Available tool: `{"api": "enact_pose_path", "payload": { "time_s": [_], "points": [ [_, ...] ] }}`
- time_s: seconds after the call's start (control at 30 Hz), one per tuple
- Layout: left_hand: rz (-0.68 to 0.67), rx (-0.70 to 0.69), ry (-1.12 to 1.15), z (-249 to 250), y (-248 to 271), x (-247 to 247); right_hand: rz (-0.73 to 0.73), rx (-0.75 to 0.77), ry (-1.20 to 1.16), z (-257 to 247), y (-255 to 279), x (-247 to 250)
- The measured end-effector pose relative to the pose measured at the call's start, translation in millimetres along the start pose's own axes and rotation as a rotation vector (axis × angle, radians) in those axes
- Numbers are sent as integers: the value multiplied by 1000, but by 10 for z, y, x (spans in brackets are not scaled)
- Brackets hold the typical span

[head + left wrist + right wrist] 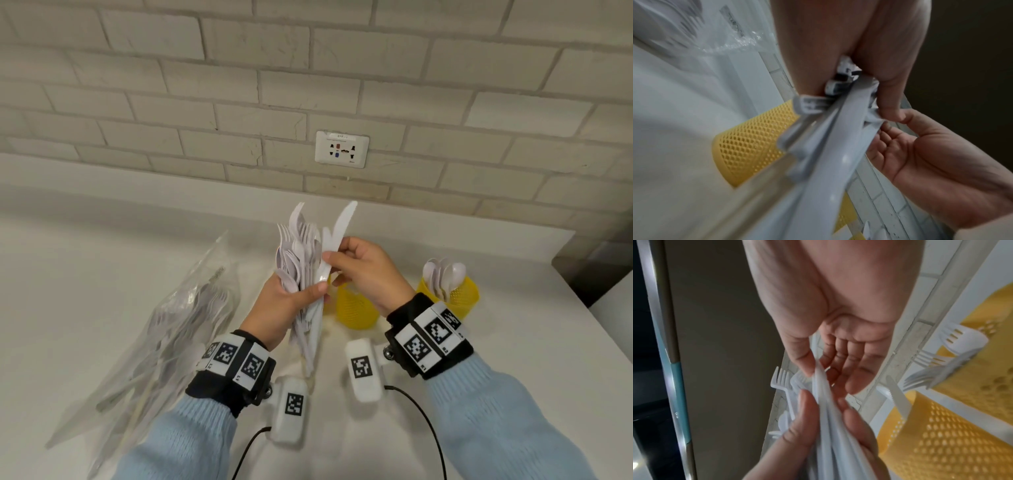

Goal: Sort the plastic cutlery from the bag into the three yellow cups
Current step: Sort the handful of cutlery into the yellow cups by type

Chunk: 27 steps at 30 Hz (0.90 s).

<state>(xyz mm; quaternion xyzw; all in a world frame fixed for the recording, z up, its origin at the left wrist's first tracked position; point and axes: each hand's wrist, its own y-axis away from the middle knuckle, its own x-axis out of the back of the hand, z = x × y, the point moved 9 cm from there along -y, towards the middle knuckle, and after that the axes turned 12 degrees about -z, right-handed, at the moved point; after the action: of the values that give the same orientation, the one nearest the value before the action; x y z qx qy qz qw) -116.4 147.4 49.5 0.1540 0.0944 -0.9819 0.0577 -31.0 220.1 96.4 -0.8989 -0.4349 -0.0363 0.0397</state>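
The left hand (279,301) grips a bunch of white plastic cutlery (303,260) upright above the counter (102,274), fingers and thumb curled round the handles. The right hand (368,270) pinches one knife (334,240) between thumb and fingertips at the bunch's right edge, blade pointing up. Behind stand a yellow cup (356,308) and another holding spoons (459,298). The clear bag (164,325) lies to the left.

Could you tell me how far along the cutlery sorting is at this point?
Partly done: spoons stand in the right yellow cup. In hand: the left hand grips a mixed bundle while the right hand pinches a knife from it. Left: that bundle and the cutlery in the bag.
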Motion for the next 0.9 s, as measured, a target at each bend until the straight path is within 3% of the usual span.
{"api": "enact_pose_path", "payload": {
  "time_s": [0.1, 0.37, 0.53, 0.73, 0.9],
  "points": [
    [45, -15, -19, 39, 28, 94, -27, 2, -115, -10, -23, -88],
    [175, -75, -36, 119, 104, 293, 25, 27, -102, -6, -109, -140],
    [351, -53, -79, 80, 185, 620, 168, 141, -138, -230, -174, 122],
    [363, -43, -60, 94, 221, 761, 309, 354, 55, -548, -251, 302],
    [336, -46, -58, 156, 202, 722, 289, 216, 296, -195, -421, 140]
  ]
}}
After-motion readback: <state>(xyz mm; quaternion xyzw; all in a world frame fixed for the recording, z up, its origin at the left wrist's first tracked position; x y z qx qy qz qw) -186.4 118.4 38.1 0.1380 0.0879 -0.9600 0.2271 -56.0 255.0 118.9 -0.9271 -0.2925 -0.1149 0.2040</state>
